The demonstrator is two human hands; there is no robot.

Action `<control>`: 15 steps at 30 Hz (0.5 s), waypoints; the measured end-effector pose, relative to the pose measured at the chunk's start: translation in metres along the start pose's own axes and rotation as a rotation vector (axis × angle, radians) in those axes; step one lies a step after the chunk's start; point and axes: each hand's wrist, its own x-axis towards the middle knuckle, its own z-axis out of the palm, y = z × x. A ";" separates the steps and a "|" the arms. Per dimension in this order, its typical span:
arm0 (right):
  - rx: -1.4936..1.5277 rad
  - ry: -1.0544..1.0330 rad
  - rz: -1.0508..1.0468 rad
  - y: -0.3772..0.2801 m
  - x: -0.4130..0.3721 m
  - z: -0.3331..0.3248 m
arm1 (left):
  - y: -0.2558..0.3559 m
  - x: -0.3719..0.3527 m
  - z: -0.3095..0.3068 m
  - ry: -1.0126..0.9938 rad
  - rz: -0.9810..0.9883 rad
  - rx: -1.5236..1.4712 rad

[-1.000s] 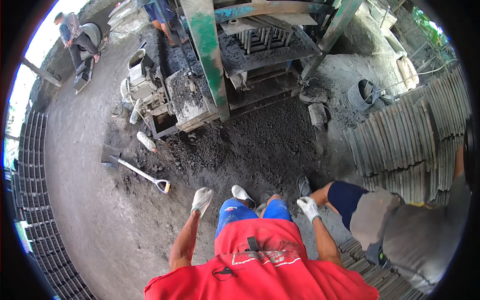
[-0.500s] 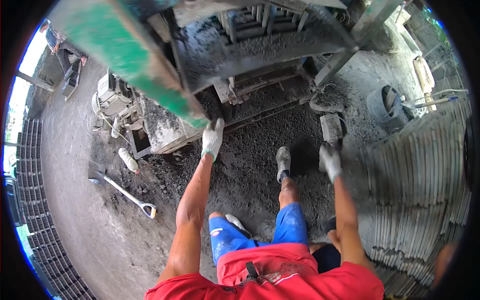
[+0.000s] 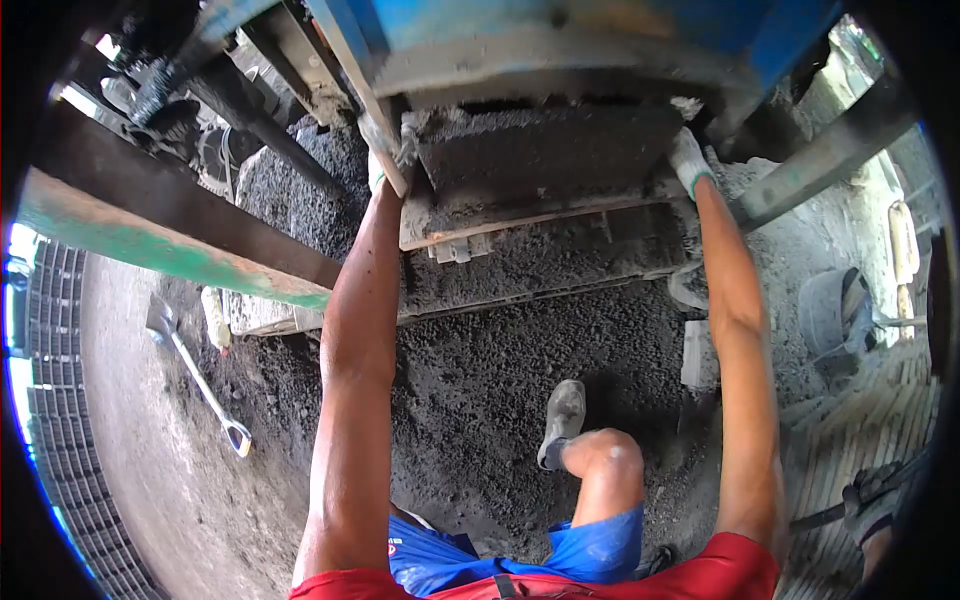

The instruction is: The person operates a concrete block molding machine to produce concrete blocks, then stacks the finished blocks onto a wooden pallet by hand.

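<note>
Both arms reach forward into a machine, one at each end of a wide dark slab of concrete-like material [image 3: 550, 155]. It sits on a thin board [image 3: 500, 225], whose front edge shows. My left hand [image 3: 377, 172], in a white glove, is at the left end, mostly behind an upright metal bar [image 3: 345, 75]; its fingers are hidden. My right hand [image 3: 690, 163], gloved too, lies against the right end, its fingertips out of sight. Whether either hand grips the board cannot be made out.
A blue machine part [image 3: 580, 35] hangs above the slab. Slanting beams [image 3: 180, 235] flank my arms. Dark gravel covers the floor; a shovel [image 3: 200, 380] lies left, a bucket [image 3: 835, 310] stands right. Stacked boards [image 3: 870, 400] and another person's gloved hand [image 3: 870, 505] are at lower right.
I have moved forward toward the machine. My left hand has left the green beam's end, and both hands now reach the slab's two ends. Another person's gloved hand has appeared at lower right.
</note>
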 end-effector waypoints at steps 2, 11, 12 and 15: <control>-0.627 -0.068 -0.239 0.029 0.020 0.016 | -0.025 -0.004 0.012 0.004 0.045 0.020; 0.095 -0.229 -0.069 0.006 -0.137 -0.041 | 0.094 -0.080 -0.123 -0.281 -0.496 -0.092; 0.165 -0.272 -0.032 -0.005 -0.168 -0.058 | 0.096 -0.104 -0.129 -0.317 -0.499 -0.109; 0.387 -0.398 0.095 -0.045 -0.269 -0.107 | 0.126 -0.168 -0.192 -0.339 -0.708 -0.240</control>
